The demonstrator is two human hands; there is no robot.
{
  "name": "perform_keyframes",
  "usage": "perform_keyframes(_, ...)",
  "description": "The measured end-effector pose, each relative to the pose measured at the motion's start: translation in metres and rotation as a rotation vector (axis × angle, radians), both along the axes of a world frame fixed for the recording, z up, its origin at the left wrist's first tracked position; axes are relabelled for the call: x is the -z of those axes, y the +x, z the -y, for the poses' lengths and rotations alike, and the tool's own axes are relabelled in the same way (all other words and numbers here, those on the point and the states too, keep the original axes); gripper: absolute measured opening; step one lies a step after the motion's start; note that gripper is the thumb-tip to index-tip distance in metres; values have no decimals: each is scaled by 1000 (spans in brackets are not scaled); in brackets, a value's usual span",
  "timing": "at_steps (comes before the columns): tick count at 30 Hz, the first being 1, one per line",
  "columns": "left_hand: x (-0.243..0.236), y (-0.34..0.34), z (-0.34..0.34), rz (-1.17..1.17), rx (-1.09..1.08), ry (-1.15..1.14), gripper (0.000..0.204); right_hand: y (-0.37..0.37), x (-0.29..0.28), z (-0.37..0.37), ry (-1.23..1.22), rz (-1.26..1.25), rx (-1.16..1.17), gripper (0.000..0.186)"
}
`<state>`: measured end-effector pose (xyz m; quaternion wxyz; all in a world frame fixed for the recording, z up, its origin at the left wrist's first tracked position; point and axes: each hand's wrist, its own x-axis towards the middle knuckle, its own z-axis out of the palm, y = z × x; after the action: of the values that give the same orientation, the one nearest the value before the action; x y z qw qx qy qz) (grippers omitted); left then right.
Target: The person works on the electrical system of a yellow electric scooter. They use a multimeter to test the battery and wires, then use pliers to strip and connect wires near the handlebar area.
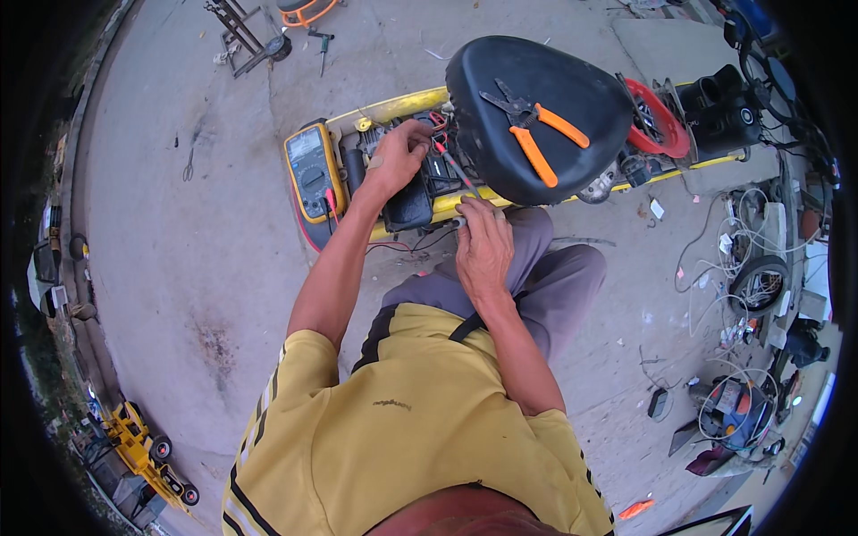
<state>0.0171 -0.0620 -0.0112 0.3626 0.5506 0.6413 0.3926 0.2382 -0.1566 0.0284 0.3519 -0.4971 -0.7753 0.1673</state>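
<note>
Concrete ground; slim tool slants diagonally, red end toward left hand.

- Soft, even light is falling across the concrete ground, leaving only faint shadows.
- A mild sheen is showing on the black seat.
- Fisheye distortion is bending straight edges toward the dark rim.
- Outer details are blurring.

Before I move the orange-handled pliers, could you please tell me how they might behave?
The pliers will probably feel head-heavy, given their metal-looking head. Pushed, they could slide across the smooth-looking black seat. Lying spread open, they may also swing closed when gripped.
</note>
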Motion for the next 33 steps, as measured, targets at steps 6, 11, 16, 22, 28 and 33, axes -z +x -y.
perform_keyframes(6, -58, 7, 56, -313, -235, 188, 34, 38, -5, 32, -167, -424, 1, 17)
perform_keyframes(11, -77, -20, 126, -703, -540, 259, 68, 79, -15, 63, -548, -964, 211, 23)
perform_keyframes(16, -66, -29, 137, -681, -551, -65, 102, 108, -35, 83, -683, -1392, 151, 30)
perform_keyframes(22, -55, -24, 128, -660, -587, -132, 100, 131, -73, 115, -726, -1463, 116, 42)
perform_keyframes(28, -30, -58, 130, -643, -555, -70, 93, 155, -91, 140, -717, -1597, 166, 48)
perform_keyframes(33, -41, -71, 143, -635, -493, -19, 83, 185, -100, 159, -638, -1545, 220, 44)
